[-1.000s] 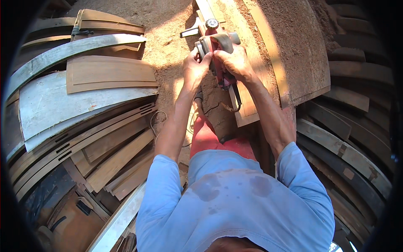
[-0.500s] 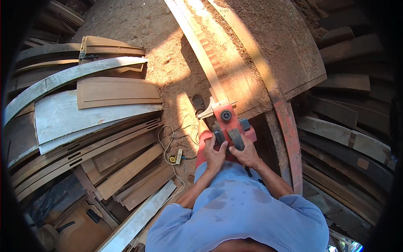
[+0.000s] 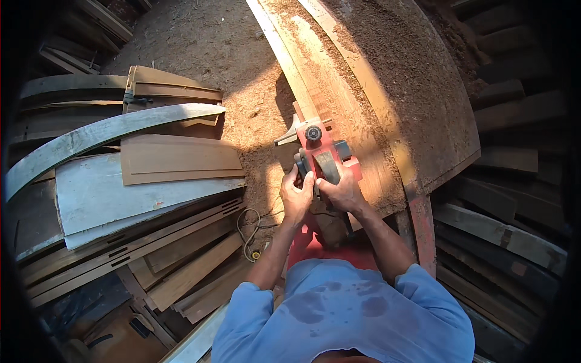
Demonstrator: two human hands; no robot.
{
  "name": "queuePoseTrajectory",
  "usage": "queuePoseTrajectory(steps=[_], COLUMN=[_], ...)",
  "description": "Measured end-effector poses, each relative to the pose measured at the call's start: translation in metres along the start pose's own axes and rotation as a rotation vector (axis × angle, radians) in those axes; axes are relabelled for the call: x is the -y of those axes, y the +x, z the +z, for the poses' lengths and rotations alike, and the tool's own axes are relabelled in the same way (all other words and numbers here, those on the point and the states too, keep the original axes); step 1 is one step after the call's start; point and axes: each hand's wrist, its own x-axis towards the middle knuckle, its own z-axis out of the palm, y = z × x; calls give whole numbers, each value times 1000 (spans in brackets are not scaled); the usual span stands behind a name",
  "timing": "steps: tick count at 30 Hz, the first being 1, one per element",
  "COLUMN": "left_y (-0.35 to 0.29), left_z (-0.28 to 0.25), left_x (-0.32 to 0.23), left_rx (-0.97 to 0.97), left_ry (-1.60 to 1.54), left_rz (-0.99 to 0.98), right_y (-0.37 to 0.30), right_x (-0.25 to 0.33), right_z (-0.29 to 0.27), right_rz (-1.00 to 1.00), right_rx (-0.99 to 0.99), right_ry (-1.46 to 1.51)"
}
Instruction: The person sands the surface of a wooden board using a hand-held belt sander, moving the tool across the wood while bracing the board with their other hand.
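Both hands are closed on a red electric hand planer (image 3: 327,146) with a black front knob and a pale side fence on its left. My left hand (image 3: 296,196) grips the rear left side of the planer. My right hand (image 3: 342,191) wraps round its dark rear handle, and the two thumbs lie near each other. Under the planer's front runs a long, pale wooden board (image 3: 284,57), its narrow strip stretching away over the workbench. What the planer's sole touches is hidden by its body.
Shavings cover the bench top (image 3: 417,78), where a long yellow-and-red strip (image 3: 387,124) curves past on the right. Stacked boards (image 3: 181,158) stand at the left, with more planks (image 3: 502,157) at the right. A cable (image 3: 246,233) lies on the dusty floor.
Both hands have pushed the planer forward along the board, away from my body. My arms are stretched out further, and the view has shifted slightly.
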Motion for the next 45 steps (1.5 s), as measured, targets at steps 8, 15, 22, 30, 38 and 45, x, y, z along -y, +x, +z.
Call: queuePoseTrajectory(steps=[8,15,22,30,38,45], left_y=[176,316,257,97,-149,-234], left_z=[-15,-16,-2,-11,0,5], left_x=[-63,-80,-77,-36,37,41], left_rx=[53,64,143,132,137,138], left_ry=[110,56,-68,-25,14,25], left_rz=[87,84,56,3,-119,-166], right_y=[166,259,233,78,-143,-223], right_x=[64,143,102,51,-61,-90], right_z=[11,5,-6,-6,-16,-21], right_rz=[-157,-66,-104,46,107,118], right_rx=[-35,19,-5,92,18,-4], right_ry=[-29,-22,-47,76,29,-18])
